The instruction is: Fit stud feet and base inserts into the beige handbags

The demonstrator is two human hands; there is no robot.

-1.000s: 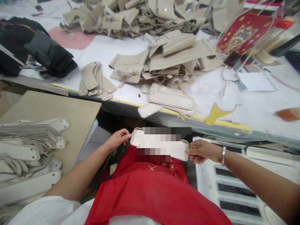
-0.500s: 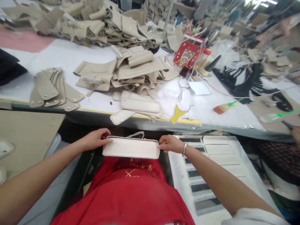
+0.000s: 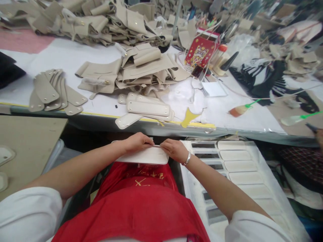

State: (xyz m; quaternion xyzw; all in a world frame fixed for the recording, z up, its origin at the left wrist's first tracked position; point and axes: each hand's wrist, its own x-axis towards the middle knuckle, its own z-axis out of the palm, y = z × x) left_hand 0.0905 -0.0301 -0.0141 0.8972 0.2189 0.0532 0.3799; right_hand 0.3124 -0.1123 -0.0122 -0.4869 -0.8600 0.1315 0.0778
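Observation:
A cream-white panel point(image 3: 143, 157), long and round-cornered with a raised rim, lies level above my lap; it looks like a leather bag piece. My left hand point(image 3: 139, 142) reaches over its far edge, fingers bent and pinching near the middle of the rim. Close beside it, my right hand point(image 3: 176, 150) grips the same far rim near the right corner. The fingertips of both hands nearly meet, and what lies under them is partly hidden.
On the white worktable ahead lie cream strips with studs point(image 3: 148, 107), beige strips point(image 3: 46, 89), folded beige leather pieces point(image 3: 146, 67) and a yellow scrap point(image 3: 188, 117). A slotted white rack point(image 3: 188, 174) holding cream panels stands at my right. Another person's hand point(image 3: 320, 137) shows at the far right.
My left hand has slid right along the far rim, from the left corner to near the middle. My right hand has shifted from the right end onto the far rim.

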